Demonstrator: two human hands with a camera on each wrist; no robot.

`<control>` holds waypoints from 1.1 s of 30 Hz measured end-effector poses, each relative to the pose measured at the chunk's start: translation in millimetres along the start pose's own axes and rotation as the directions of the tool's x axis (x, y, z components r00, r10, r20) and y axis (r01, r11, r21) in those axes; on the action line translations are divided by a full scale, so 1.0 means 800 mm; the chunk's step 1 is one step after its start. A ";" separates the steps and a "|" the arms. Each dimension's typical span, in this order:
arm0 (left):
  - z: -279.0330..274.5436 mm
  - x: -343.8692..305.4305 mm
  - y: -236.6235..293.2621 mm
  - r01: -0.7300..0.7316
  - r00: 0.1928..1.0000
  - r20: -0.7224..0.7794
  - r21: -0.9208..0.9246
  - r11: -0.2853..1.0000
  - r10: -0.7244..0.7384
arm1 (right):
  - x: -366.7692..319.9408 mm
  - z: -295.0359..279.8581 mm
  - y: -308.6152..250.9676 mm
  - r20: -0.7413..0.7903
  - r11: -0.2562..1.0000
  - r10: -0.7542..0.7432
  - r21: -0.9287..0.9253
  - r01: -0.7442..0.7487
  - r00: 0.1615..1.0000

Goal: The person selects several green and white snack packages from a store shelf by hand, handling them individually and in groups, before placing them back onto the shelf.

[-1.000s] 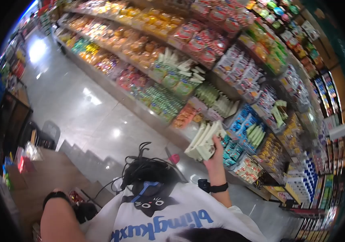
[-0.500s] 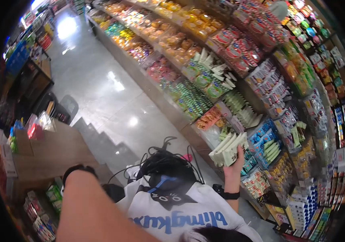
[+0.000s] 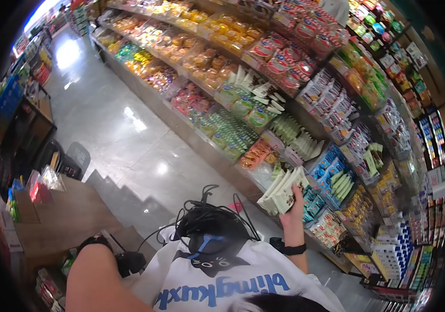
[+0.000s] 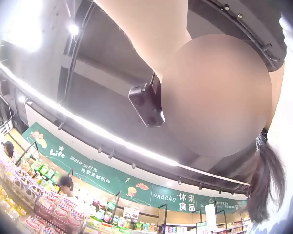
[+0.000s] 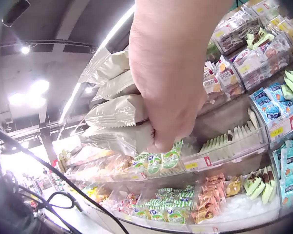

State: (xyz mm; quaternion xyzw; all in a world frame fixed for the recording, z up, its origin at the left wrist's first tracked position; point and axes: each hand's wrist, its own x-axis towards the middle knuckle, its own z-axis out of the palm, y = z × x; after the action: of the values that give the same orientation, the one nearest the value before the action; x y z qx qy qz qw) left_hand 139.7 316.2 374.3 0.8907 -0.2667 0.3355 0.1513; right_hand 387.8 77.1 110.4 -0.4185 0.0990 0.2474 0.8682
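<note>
In the head view, my right hand (image 3: 296,200) grips several flat, pale snack packets (image 3: 280,191) stacked side by side, in front of the lower shelf bins. The right wrist view shows the same packets (image 5: 118,114) fanned out beyond the fingers, partly covered by the hand (image 5: 168,107). Below and behind them is a shelf bin (image 5: 246,214) with a few green packets (image 5: 263,187) in it. My left forearm (image 3: 97,275) reaches in from the lower left, a black band (image 3: 96,240) round its wrist. The left hand itself is hidden beyond that wrist.
Tiered shelves (image 3: 201,138) of wrapped snacks run along the right side. At left stands a wooden counter (image 3: 66,218) with small goods on it. A grey floor aisle (image 3: 129,140) lies between. Black cables (image 3: 201,216) hang at my chest.
The head view has swung, so the shelves sit further right. My left forearm came further into the picture, then drew back somewhat. The right hand still holds the packets near the bins.
</note>
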 end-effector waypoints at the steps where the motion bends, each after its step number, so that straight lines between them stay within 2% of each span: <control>1: 0.002 0.001 -0.001 0.003 1.000 0.002 0.005 1.000 -0.003 | -0.003 0.001 -0.002 0.001 1.000 0.001 -0.003 -0.001 1.000; 13: 0.038 0.020 0.004 0.056 0.998 0.001 -0.027 0.998 -0.056 | 0.018 -0.031 -0.016 0.005 0.993 0.106 0.059 -0.106 0.994; 17: 0.058 0.029 0.010 0.146 0.989 -0.018 -0.065 0.987 -0.147 | 0.037 -0.039 -0.032 0.045 0.990 0.133 0.033 -0.135 0.990; 20: 0.081 0.034 0.014 0.291 0.949 -0.069 -0.180 0.939 -0.307 | 0.044 -0.025 -0.067 0.149 0.971 0.237 -0.007 -0.238 0.960; 22: 0.106 0.041 0.010 0.440 0.862 -0.069 -0.390 0.809 -0.502 | 0.042 -0.004 -0.098 0.223 0.969 0.248 -0.071 -0.238 0.943; 24: 0.144 0.059 -0.007 0.544 0.706 0.032 -0.664 0.513 -0.707 | 0.050 0.009 -0.127 0.330 0.955 0.298 -0.091 -0.284 0.896; 25: 0.169 0.074 -0.027 0.521 0.670 0.146 -0.791 0.320 -0.728 | 0.055 0.014 -0.137 0.354 0.960 0.280 -0.131 -0.249 0.892; 27: 0.233 0.100 -0.077 0.451 0.733 0.349 -0.892 0.033 -0.584 | 0.068 0.026 -0.148 0.406 0.964 0.243 -0.202 -0.173 0.881; 28: 0.266 0.103 -0.090 0.422 0.618 0.444 -0.884 -0.203 -0.649 | 0.083 0.026 -0.151 0.512 0.957 0.268 -0.238 -0.165 0.816; 29: 0.299 0.107 -0.102 0.349 0.493 0.548 -0.836 -0.423 -0.676 | 0.088 0.032 -0.157 0.536 0.951 0.264 -0.283 -0.124 0.802; 31: 0.362 0.107 -0.120 0.500 0.424 0.585 -0.788 -0.360 -0.691 | 0.084 0.049 -0.177 0.578 0.928 0.262 -0.371 -0.037 0.773; 32: 0.374 0.111 -0.123 0.412 0.611 0.596 -0.801 -0.434 -0.520 | 0.081 0.056 -0.191 0.603 0.875 0.254 -0.477 0.087 0.756; 33: 0.382 0.123 -0.118 0.454 0.540 0.634 -0.774 -0.443 -0.554 | 0.090 0.055 -0.191 0.612 0.861 0.229 -0.490 0.136 0.757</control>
State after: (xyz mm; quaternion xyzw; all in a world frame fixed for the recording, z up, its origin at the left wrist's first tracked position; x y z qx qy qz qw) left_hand 414.2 218.8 209.8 0.4785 0.0555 -0.0509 0.8749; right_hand 526.0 55.7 214.3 -0.5158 -0.2667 0.4166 0.6995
